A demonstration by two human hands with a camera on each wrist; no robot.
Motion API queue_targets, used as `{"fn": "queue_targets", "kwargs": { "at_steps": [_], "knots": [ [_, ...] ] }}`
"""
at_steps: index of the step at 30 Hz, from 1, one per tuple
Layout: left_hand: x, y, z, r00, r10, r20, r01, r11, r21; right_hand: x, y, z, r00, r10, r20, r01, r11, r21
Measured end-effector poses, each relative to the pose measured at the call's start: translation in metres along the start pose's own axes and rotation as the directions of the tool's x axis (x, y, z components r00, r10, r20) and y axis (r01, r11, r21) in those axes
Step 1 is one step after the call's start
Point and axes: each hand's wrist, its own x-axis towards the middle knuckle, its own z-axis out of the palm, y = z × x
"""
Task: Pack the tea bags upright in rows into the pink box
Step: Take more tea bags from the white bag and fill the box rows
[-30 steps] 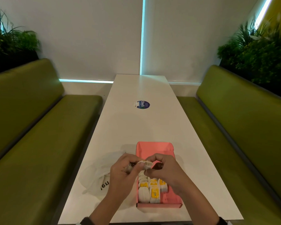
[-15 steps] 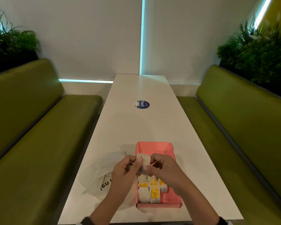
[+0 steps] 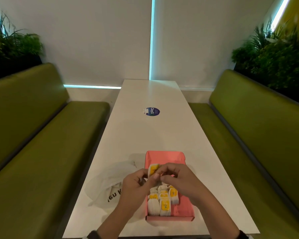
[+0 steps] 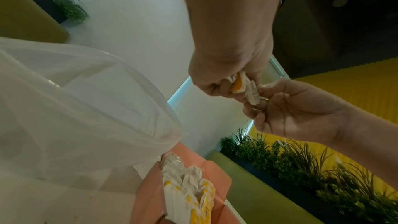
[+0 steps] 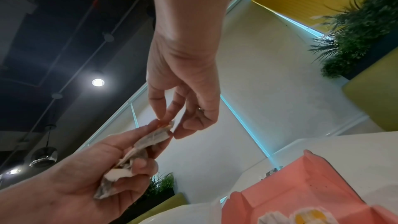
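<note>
Both hands meet above the middle of the pink box point(image 3: 164, 156), which lies on the white surface point(image 3: 150, 131) close to the person. The left hand point(image 3: 135, 185) grips a crumpled tea bag point(image 3: 153, 169) with curled fingers point(image 5: 142, 164) and thumb; the bag's yellow tag faces up in the head view. The right hand point(image 3: 178, 178) pinches the top end of the same bag between thumb and fingertips point(image 5: 170, 108), its other fingers loosely curled; a ring shows on one of them. The bag is held in the air, clear of the box.

Inside the box, packed tea bags point(image 3: 162, 200) stand upright in rows at the near end, white with yellow tags, touching one another. The far end of the box shows bare pink floor.

Just left of the box lies a crumpled clear plastic bag point(image 3: 110, 183) with dark lettering, touching the surface. A round blue sticker point(image 3: 152, 111) sits further up the surface. Green benches point(image 3: 33, 135) run along both sides, with plants point(image 3: 274, 54) behind them.
</note>
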Motion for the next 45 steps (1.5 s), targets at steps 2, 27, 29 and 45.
{"fn": "queue_targets", "kwargs": {
  "at_steps": [2,27,29,45],
  "knots": [
    [0.0,0.002,0.0,0.999,-0.012,0.029,0.012,1.0,-0.009,0.002,-0.001,-0.004,0.999,0.022,-0.047,-0.018,0.996,0.089],
    [0.0,-0.039,-0.002,0.978,-0.148,0.148,0.075,0.908,0.411,0.016,0.028,-0.018,0.96,0.014,-0.279,-0.08,0.971,-0.226],
    [-0.003,-0.045,-0.001,0.953,-0.189,0.236,0.034,0.843,0.537,0.018,0.037,-0.021,0.963,0.033,-0.266,-0.136,0.916,-0.378],
    [-0.022,-0.08,0.005,0.893,-0.263,0.364,-0.044,0.756,0.654,0.018,0.1,-0.002,0.929,0.369,-0.028,-0.244,0.553,-0.797]
  ]
}}
